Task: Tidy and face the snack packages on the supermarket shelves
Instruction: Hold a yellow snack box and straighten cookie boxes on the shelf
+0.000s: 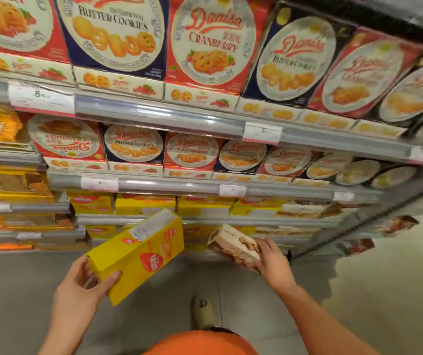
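Below, seen from a head-worn camera, a person's left hand (83, 283) grips the near end of a long yellow biscuit box (138, 254), thumb on its front face and fingers curled behind, holding it tilted in the air in front of the lower shelves (205, 220). Just to the right, the right hand (273, 261) clasps a smaller cream-coloured biscuit box (236, 244) from above, also off the shelf. Higher shelves carry rows of red and blue Danisa cookie boxes (211, 42). An orange garment (202, 343) and a beige shoe (202, 312) show against the grey floor (13, 290).
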`<state>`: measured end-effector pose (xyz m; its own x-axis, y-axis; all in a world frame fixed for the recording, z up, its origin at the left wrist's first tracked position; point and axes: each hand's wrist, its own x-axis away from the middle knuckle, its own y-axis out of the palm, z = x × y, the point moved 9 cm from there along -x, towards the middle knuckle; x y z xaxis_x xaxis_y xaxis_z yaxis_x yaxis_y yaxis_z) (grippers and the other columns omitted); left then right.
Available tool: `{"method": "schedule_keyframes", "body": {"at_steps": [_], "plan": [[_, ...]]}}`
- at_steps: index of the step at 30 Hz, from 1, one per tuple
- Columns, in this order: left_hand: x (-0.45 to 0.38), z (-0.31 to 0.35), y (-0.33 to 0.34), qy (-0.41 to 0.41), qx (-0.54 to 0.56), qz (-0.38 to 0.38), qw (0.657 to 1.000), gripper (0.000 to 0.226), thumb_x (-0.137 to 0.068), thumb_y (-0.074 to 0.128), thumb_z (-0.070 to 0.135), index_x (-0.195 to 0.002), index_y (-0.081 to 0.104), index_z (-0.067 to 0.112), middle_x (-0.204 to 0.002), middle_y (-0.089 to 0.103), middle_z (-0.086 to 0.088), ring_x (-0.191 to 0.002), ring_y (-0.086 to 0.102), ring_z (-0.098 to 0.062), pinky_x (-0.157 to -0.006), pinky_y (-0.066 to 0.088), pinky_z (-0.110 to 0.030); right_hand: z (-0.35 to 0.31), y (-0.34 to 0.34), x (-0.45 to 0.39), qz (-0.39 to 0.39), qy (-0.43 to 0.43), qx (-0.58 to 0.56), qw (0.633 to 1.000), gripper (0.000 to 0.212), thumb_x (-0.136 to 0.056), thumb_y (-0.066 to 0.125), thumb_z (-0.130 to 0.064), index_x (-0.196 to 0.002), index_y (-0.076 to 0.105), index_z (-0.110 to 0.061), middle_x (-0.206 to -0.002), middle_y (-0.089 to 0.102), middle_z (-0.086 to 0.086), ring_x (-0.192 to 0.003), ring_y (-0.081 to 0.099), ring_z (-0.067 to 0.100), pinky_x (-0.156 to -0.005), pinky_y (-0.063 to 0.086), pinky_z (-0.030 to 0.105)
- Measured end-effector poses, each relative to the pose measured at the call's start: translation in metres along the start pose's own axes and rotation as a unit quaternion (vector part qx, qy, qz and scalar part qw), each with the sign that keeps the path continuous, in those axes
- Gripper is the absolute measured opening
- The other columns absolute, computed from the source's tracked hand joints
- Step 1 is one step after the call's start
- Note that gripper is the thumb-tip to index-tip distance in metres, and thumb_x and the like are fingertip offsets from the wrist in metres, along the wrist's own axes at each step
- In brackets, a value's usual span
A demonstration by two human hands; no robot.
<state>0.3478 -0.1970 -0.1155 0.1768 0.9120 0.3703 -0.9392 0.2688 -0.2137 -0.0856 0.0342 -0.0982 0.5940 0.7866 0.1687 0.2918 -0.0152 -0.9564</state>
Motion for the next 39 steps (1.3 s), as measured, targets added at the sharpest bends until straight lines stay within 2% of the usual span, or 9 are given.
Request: {"method": "schedule_keyframes", "body": {"at_steps": [8,12,15,19,22,27,32,37,39], "plan": [[0.006,0.042,0.116,0.023,-0.012,-0.004,1.000,0.079,-0.068,0.090,0.017,-0.137,0.054,0.021,-0.121,0.067,-0.006,-0.107,0.066,-0.024,-0.101,0.049,-0.043,0.181,-0.093,-0.038,0.089,0.113,0.066,0.987,0.052,-0.086,0.070,-0.007,-0.136,0.056,-0.015,-0.126,0.063,0.012,-0.113,0.056,0.036,-0.089,0.051,0.044],[0.018,0.055,0.174,0.030,-0.007,-0.017,0.999,0.074,-0.058,0.088,0.029,-0.127,0.061,0.024,-0.114,0.072,0.003,-0.097,0.068,-0.010,-0.079,0.053,-0.008,0.245,-0.122,-0.069,0.093,0.129,0.115,0.981,0.060,-0.079,0.073,-0.005,-0.135,0.055,-0.018,-0.129,0.059,0.014,-0.117,0.055,0.036,-0.089,0.052,0.044],[0.030,0.064,0.208,0.044,-0.013,-0.032,0.998,0.075,-0.060,0.088,0.026,-0.130,0.060,0.023,-0.113,0.074,0.003,-0.101,0.071,-0.015,-0.082,0.053,-0.011,0.274,-0.130,-0.087,0.090,0.127,0.127,0.980,0.055,-0.086,0.066,-0.006,-0.137,0.052,-0.019,-0.136,0.054,0.014,-0.123,0.053,0.036,-0.094,0.050,0.045],[0.050,0.079,0.246,0.073,-0.040,-0.055,0.995,0.065,-0.063,0.087,0.017,-0.118,0.064,0.045,-0.108,0.075,0.015,-0.100,0.070,-0.001,-0.087,0.053,-0.015,0.284,-0.136,-0.103,0.135,0.054,0.117,0.982,0.052,-0.079,0.067,0.006,-0.128,0.061,-0.011,-0.129,0.062,0.014,-0.123,0.055,0.037,-0.101,0.048,0.047],[0.059,0.080,0.262,0.075,-0.053,-0.066,0.994,0.072,-0.060,0.087,0.021,-0.127,0.061,0.029,-0.112,0.075,0.007,-0.107,0.069,-0.009,-0.091,0.053,-0.020,0.287,-0.134,-0.106,0.166,0.027,0.119,0.979,0.059,-0.077,0.070,0.009,-0.133,0.060,-0.004,-0.133,0.063,0.017,-0.131,0.052,0.038,-0.114,0.040,0.050],[0.074,0.084,0.275,0.080,-0.060,-0.059,0.993,0.079,-0.058,0.087,0.026,-0.132,0.059,0.026,-0.114,0.073,0.008,-0.108,0.068,-0.010,-0.099,0.053,-0.040,0.292,-0.128,-0.102,0.187,0.030,0.132,0.973,0.059,-0.077,0.074,0.002,-0.133,0.062,-0.007,-0.129,0.066,0.015,-0.123,0.055,0.039,-0.103,0.045,0.054],[0.084,0.089,0.285,0.070,-0.052,-0.057,0.995,0.079,-0.057,0.089,0.023,-0.130,0.060,0.025,-0.114,0.073,0.009,-0.101,0.067,0.005,-0.102,0.049,-0.039,0.299,-0.118,-0.112,0.168,0.035,0.137,0.976,0.060,-0.080,0.075,-0.004,-0.137,0.058,-0.008,-0.131,0.064,0.014,-0.126,0.054,0.038,-0.107,0.044,0.052],[0.090,0.094,0.286,0.072,-0.060,-0.052,0.994,0.082,-0.064,0.090,0.012,-0.138,0.056,0.013,-0.123,0.070,-0.003,-0.113,0.066,-0.012,-0.105,0.048,-0.042,0.299,-0.111,-0.122,0.156,0.022,0.123,0.980,0.058,-0.076,0.077,0.001,-0.132,0.060,-0.006,-0.127,0.065,0.017,-0.123,0.054,0.040,-0.106,0.045,0.054],[0.092,0.097,0.288,0.073,-0.067,-0.048,0.994,0.079,-0.066,0.089,0.005,-0.137,0.056,0.010,-0.120,0.071,-0.001,-0.109,0.065,-0.008,-0.102,0.048,-0.038,0.299,-0.110,-0.125,0.152,0.024,0.124,0.980,0.059,-0.076,0.077,0.001,-0.133,0.060,-0.006,-0.130,0.064,0.018,-0.126,0.053,0.041,-0.108,0.045,0.054]]}}
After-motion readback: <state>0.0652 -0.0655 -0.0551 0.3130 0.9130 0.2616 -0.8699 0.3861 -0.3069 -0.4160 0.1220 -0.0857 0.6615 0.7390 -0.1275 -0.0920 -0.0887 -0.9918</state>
